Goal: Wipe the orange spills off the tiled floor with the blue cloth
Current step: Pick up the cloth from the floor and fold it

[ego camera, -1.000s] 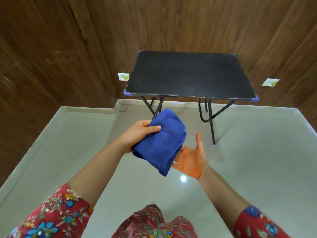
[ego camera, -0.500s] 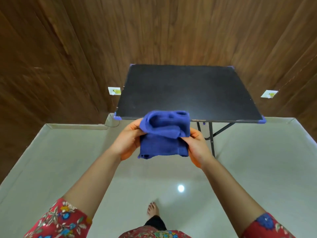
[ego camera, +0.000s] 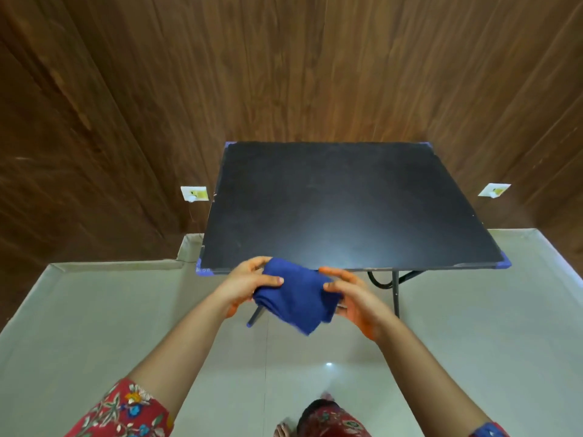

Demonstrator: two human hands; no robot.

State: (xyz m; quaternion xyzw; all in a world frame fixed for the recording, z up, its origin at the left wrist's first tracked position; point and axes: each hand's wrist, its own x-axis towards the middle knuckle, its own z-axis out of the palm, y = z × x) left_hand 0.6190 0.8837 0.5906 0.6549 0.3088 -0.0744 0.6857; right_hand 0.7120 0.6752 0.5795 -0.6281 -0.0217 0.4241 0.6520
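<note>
A folded blue cloth (ego camera: 298, 296) hangs in the air between my two hands, just in front of the near edge of a black table. My left hand (ego camera: 249, 283) grips its left side with the thumb on top. My right hand (ego camera: 353, 296) holds its right side, fingers curled over the fold, and an orange stain shows on the palm's heel. The pale tiled floor (ego camera: 126, 326) lies below. No orange spill shows on the visible tiles.
A black folding table (ego camera: 347, 209) with blue corner caps and thin black legs (ego camera: 396, 291) stands against the wood-panelled wall (ego camera: 284, 64). Two white wall sockets (ego camera: 194, 193) sit low on either side. My foot (ego camera: 282, 430) shows at the bottom edge.
The view has drawn closer to the table and tilted up. The cloth went from my left hand alone to both hands, and now sits lower against the table's front edge.
</note>
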